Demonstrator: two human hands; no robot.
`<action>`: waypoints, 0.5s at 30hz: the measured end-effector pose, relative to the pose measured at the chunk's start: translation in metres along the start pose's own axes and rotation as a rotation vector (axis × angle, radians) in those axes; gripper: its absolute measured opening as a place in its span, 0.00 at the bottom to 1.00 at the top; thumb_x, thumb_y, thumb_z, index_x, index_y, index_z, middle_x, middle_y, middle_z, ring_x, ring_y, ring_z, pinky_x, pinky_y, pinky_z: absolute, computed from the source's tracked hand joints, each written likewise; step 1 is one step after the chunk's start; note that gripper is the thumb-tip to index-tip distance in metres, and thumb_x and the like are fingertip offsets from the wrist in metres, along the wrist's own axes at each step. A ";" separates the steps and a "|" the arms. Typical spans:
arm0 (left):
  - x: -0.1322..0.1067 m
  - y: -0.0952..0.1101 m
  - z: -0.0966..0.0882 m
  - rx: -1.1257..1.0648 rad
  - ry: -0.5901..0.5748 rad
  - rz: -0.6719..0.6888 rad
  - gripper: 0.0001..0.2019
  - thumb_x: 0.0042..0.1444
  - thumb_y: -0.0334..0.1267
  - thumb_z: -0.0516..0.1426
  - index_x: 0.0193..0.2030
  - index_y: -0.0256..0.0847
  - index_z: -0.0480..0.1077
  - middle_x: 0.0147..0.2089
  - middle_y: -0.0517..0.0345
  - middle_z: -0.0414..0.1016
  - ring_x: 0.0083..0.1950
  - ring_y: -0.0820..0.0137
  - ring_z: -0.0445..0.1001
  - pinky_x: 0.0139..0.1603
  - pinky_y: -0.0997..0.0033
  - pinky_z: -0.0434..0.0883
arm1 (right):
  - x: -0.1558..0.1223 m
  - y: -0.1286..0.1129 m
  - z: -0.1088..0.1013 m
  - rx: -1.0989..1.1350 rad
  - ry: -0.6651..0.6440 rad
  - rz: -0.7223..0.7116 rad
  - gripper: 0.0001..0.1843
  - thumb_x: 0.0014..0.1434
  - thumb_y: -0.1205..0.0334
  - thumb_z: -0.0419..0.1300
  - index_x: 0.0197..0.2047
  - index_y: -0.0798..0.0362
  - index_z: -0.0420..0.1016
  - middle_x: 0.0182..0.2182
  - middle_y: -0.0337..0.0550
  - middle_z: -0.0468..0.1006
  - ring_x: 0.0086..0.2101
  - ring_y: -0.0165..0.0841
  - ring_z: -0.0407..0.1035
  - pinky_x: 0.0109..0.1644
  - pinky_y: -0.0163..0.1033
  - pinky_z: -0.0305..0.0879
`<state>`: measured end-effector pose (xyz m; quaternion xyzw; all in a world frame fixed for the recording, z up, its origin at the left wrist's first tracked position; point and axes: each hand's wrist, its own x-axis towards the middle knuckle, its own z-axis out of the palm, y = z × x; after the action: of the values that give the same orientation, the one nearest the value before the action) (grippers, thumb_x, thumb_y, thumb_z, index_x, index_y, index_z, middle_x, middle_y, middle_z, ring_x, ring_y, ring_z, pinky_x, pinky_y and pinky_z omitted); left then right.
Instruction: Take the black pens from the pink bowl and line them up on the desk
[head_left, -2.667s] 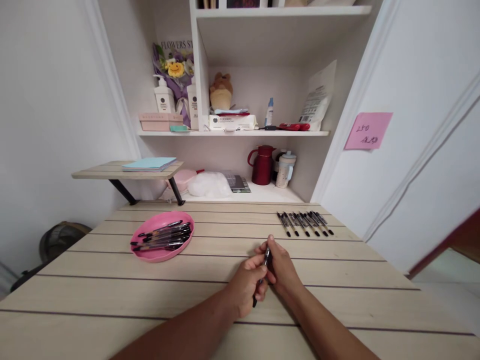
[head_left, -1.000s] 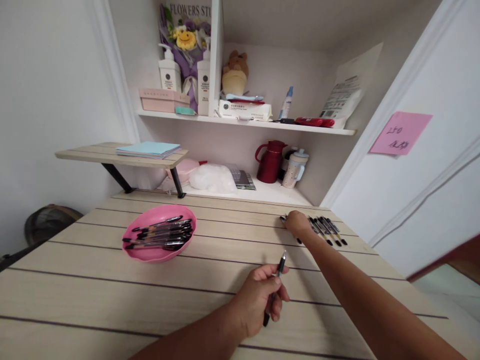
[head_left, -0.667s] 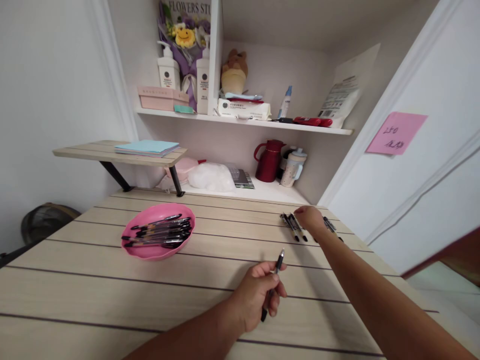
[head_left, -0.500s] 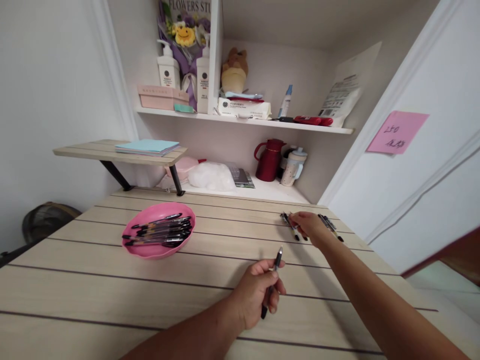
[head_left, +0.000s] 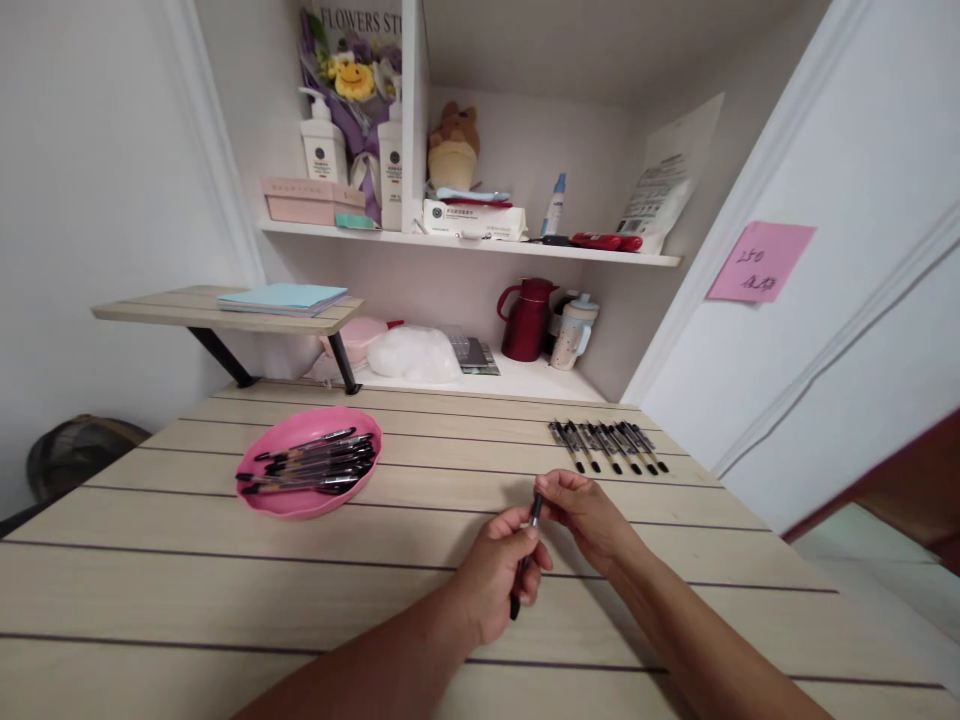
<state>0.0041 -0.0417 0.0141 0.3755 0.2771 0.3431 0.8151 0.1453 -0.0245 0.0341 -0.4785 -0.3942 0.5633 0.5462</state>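
In my left hand (head_left: 499, 570) is a slim black pen (head_left: 536, 508), held tilted between thumb and fingers with its lower black end sticking out below the fist. My right hand (head_left: 581, 510) is closed with thumb and fingertips pinching the pen's upper end. Those fingertips cover the tip, so any small part there is hidden. Beyond the right hand, several similar black and clear pens (head_left: 611, 446) lie side by side in a slanted row. A pink bowl (head_left: 251, 440) at the left holds a heap of more pens (head_left: 322, 462).
The slatted wooden table (head_left: 300, 580) carries a raised shelf (head_left: 150, 308) with blue paper (head_left: 285, 297) at its back left. Behind stand a dark red jug (head_left: 526, 322) and a pale tumbler (head_left: 574, 335). A pink note (head_left: 761, 262) is on the right wall.
My right hand has come back from the pen row to the pen in my left hand and now pinches its upper end. The full row is uncovered. The view has shifted slightly.
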 end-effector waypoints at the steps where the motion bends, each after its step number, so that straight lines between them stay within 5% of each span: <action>1: 0.000 0.000 0.000 -0.001 -0.003 -0.003 0.15 0.47 0.40 0.56 0.42 0.39 0.63 0.21 0.66 0.64 0.13 0.84 0.52 0.15 0.79 0.44 | 0.000 0.000 0.000 0.026 -0.001 -0.003 0.13 0.40 0.56 0.67 0.21 0.55 0.70 0.18 0.37 0.71 0.21 0.25 0.61 0.31 0.35 0.59; 6: 0.001 0.000 -0.001 -0.025 -0.033 -0.004 0.17 0.48 0.42 0.56 0.44 0.39 0.62 0.22 0.66 0.63 0.13 0.85 0.49 0.16 0.79 0.41 | -0.001 0.002 0.001 0.126 -0.066 0.056 0.15 0.43 0.52 0.65 0.26 0.55 0.73 0.25 0.40 0.74 0.22 0.25 0.62 0.30 0.34 0.58; 11: 0.001 0.001 -0.001 -0.026 -0.023 -0.013 0.17 0.47 0.42 0.57 0.43 0.40 0.62 0.21 0.66 0.63 0.13 0.85 0.49 0.16 0.79 0.40 | 0.000 0.003 -0.001 0.076 -0.092 0.045 0.13 0.43 0.53 0.65 0.22 0.55 0.72 0.17 0.37 0.70 0.19 0.25 0.59 0.28 0.34 0.56; 15: -0.001 0.002 0.000 -0.037 -0.015 -0.009 0.17 0.47 0.42 0.57 0.43 0.39 0.63 0.21 0.66 0.63 0.13 0.85 0.48 0.16 0.79 0.40 | 0.000 0.002 -0.001 0.154 -0.139 0.053 0.13 0.44 0.52 0.64 0.30 0.54 0.74 0.29 0.42 0.76 0.27 0.29 0.66 0.33 0.36 0.60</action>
<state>0.0032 -0.0415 0.0155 0.3619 0.2662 0.3416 0.8255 0.1458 -0.0251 0.0318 -0.4052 -0.3741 0.6379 0.5376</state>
